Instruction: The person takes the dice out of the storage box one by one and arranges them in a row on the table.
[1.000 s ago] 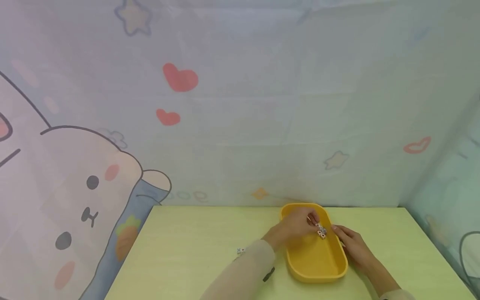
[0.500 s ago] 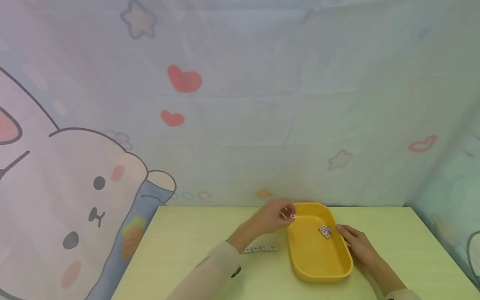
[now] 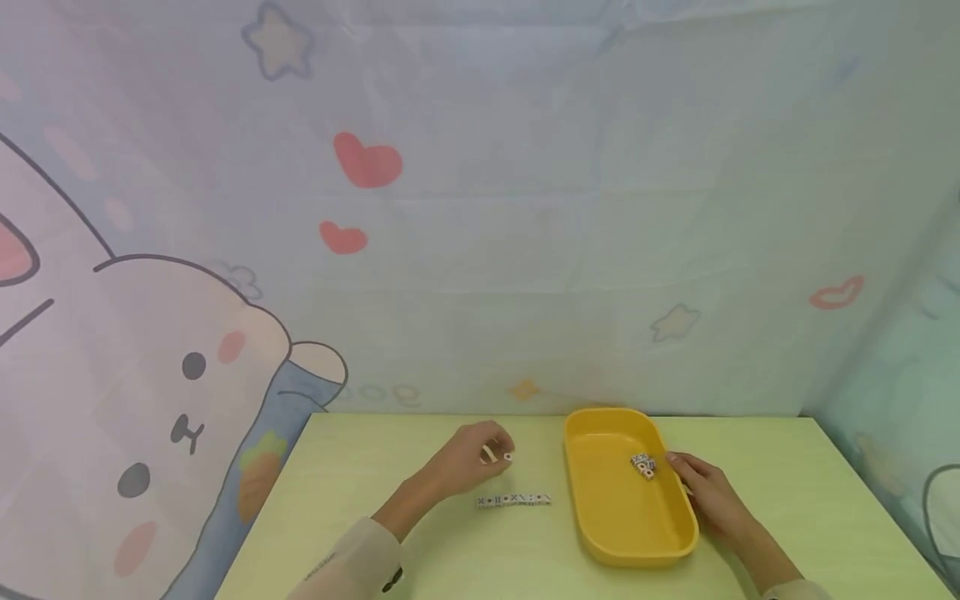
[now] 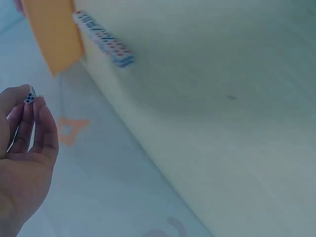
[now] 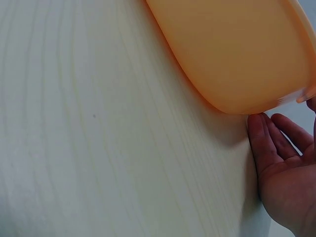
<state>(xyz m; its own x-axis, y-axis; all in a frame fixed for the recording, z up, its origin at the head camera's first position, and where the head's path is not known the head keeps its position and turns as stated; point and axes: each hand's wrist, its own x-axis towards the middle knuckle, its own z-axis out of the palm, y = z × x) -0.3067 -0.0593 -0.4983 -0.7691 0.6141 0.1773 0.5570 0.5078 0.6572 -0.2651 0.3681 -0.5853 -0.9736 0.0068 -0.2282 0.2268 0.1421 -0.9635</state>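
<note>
My left hand pinches a single white die between thumb and fingertips, raised above the table. Dark pips show on this die in the left wrist view. Just below the hand in the head view, a straight row of dice lies on the table. My right hand holds the yellow tray by its right side. The thumb lies at the rim, and the fingers rest against the outer wall in the right wrist view. Inside the tray, several dice sit in a small cluster near the right wall.
The pale yellow-green table ends at a cloth backdrop printed with hearts, stars and a rabbit. A dark cable hangs at the far right.
My left hand has come out of the tray with a die and moved left above the row, uncovering it. The right hand has stayed at the tray's side.
</note>
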